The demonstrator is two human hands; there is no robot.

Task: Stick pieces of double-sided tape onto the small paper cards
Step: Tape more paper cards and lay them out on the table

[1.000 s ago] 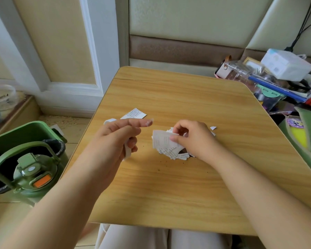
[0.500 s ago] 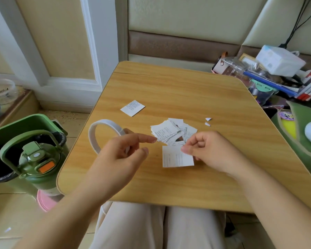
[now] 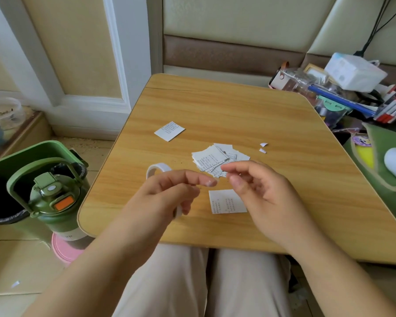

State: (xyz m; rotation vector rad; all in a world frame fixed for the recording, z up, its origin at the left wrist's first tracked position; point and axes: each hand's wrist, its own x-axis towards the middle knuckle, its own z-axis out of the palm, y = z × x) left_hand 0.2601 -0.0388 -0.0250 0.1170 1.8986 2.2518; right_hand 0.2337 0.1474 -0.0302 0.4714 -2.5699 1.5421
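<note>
My left hand [image 3: 169, 193] holds the white roll of double-sided tape [image 3: 158, 168] with its lower fingers curled round the ring, the index finger stretched out to the right. My right hand [image 3: 258, 193] hovers just right of that fingertip, thumb and forefinger slightly apart with nothing between them. One printed paper card [image 3: 224, 202] lies flat on the wooden table [image 3: 238, 115] under the right hand's fingers. A pile of several cards [image 3: 213, 159] sits just beyond both hands. A single card [image 3: 169, 131] lies farther back left.
Two tiny paper scraps [image 3: 263, 148] lie right of the pile. A green bottle [image 3: 55, 202] and a green bin [image 3: 14, 170] stand on the floor at the left. Clutter of boxes and pens [image 3: 352, 92] crowds the table's right side. My lap is below the near edge.
My right hand drew one card out of the pile, laid it on the table nearer me, let go and lifted toward the left index fingertip. The left hand keeps the tape roll.
</note>
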